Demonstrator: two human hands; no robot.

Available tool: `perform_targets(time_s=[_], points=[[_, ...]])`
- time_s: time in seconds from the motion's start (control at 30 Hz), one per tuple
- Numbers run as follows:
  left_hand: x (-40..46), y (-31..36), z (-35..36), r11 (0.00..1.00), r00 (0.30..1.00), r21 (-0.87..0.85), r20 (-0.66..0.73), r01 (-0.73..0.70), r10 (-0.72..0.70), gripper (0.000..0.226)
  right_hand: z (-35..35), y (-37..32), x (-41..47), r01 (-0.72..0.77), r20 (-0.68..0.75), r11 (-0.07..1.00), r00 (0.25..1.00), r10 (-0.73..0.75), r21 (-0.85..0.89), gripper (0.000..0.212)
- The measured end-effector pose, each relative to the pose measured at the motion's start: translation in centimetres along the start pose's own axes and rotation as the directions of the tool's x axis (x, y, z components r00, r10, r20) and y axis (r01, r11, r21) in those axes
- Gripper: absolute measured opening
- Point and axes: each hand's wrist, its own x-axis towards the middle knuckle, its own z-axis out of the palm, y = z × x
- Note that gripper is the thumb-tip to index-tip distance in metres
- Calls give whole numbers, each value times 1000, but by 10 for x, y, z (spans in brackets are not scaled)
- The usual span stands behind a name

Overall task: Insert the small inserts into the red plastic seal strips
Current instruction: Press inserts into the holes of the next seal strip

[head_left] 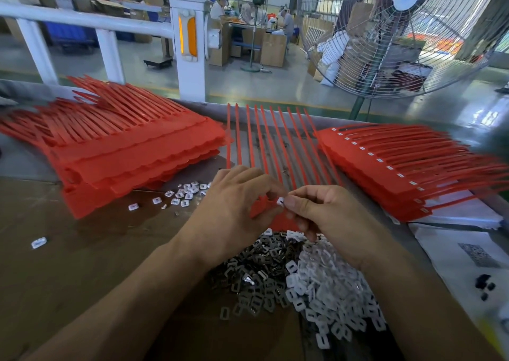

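Note:
A red seal strip sheet lies in the middle of the table, its thin tails fanning away from me and its wide end hidden under my hands. My left hand and my right hand meet over that end. Between their fingertips sits one small white insert, pinched from both sides. Just below my hands lies a heap of loose inserts, dark metal ones on the left and white plastic ones on the right.
A tall stack of red strip sheets lies at the left, and another stack with white inserts in place at the right. Scattered white inserts lie beside the left stack. Paper sheets cover the right edge. A large fan stands behind.

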Motion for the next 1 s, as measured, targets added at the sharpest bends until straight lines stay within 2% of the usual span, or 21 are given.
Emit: perform_targets(time_s=[0.13,0.23,0.4,0.5,0.6,0.83,1.0], points=[[1,-2,1,998,999,47,-17,-45,46,16,-1,2,0,-10,10,1000,1000,10,10,20],[2,-6,-1,998,998,60,-56,-25,28,15,-1,1,-1,10,-5,1000,1000,-10,20,22],[3,-28,-13,973,972,30,-68,229,-227,9,0,0,-3,-8,-164,983,986,-23,-184,20],[2,-42,-20,903,905,67,-33,425,-424,5,-1,1,-5,-28,-200,952,979,-35,-305,17],[0,-47,-22,845,848,82,-5,528,-530,7,-2,2,-4,-42,-195,939,980,-27,-341,16],[-1,-47,-21,795,792,89,70,600,-606,7,-2,8,0,-55,-190,920,981,-22,-388,15],[-2,-44,-17,813,814,115,47,571,-579,4,-1,11,2,-48,-181,899,983,-36,-435,16]])
